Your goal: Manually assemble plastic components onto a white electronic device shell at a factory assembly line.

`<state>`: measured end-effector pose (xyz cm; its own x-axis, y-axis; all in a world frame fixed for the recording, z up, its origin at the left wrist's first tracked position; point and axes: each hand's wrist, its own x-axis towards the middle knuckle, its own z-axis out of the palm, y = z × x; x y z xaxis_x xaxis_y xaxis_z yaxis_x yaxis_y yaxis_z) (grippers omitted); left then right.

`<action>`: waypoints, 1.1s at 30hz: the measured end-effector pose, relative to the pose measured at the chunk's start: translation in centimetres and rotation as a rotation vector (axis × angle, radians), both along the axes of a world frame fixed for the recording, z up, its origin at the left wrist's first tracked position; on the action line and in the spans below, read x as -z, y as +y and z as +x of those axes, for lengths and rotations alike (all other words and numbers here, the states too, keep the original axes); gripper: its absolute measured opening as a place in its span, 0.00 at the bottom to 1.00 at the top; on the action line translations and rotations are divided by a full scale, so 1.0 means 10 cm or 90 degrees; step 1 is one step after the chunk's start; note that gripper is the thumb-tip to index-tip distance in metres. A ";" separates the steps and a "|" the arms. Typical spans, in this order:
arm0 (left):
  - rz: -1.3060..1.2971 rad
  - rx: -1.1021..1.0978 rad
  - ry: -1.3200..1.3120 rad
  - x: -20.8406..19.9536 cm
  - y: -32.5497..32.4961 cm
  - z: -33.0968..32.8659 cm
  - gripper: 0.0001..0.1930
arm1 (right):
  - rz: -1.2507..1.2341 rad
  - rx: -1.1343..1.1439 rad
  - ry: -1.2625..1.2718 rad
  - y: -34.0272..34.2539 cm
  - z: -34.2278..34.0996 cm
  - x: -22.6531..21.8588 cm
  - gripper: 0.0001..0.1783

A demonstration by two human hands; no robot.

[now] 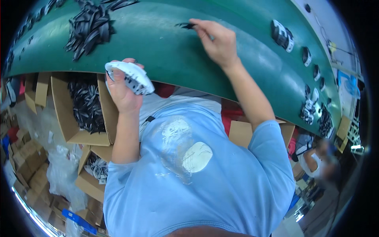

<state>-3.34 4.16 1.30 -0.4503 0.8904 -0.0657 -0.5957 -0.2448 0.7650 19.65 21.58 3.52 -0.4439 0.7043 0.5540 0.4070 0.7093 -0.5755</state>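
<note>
My left hand [123,94] is closed around a white curved piece [133,77] with dark marks or slots along its lower side, held just off the near edge of the green table [158,51]. My right hand [216,41] reaches over the table, thumb and fingers pinched on a small thin black piece [186,26]. Its exact kind is too small to make out. Left of both hands, a heap of flat, glossy black pieces [90,29] lies on the tabletop.
Below the table at left stands a cardboard box [79,138] of black pieces, with another box [91,189] under it. Black-and-white pieces [282,35] sit in groups along the table's right side. A person [314,162] is at far right.
</note>
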 end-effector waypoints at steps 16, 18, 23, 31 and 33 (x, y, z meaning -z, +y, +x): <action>0.052 -0.202 0.319 -0.04 -0.08 0.11 0.17 | -0.360 -0.323 0.223 -0.95 -0.73 -0.20 0.16; 0.004 -0.202 0.250 -0.05 -0.09 0.13 0.16 | -0.263 -0.299 0.171 -0.98 -0.76 -0.22 0.17; -0.025 -0.093 0.003 -0.24 0.08 0.21 0.28 | -0.363 -0.203 0.179 -0.94 -0.80 -0.09 0.21; -0.011 -0.016 -0.031 -0.23 0.12 -0.03 0.36 | -0.301 -0.141 0.201 -0.98 -0.81 -0.08 0.18; 0.135 0.092 -0.020 -0.26 0.09 0.00 0.38 | -0.271 -0.118 0.176 -1.00 -0.81 -0.05 0.17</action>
<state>-3.31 5.05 3.87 -0.3183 0.9406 0.1179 -0.6588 -0.3089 0.6860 11.55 11.62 4.04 -0.4595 0.8163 0.3499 0.0900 0.4347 -0.8961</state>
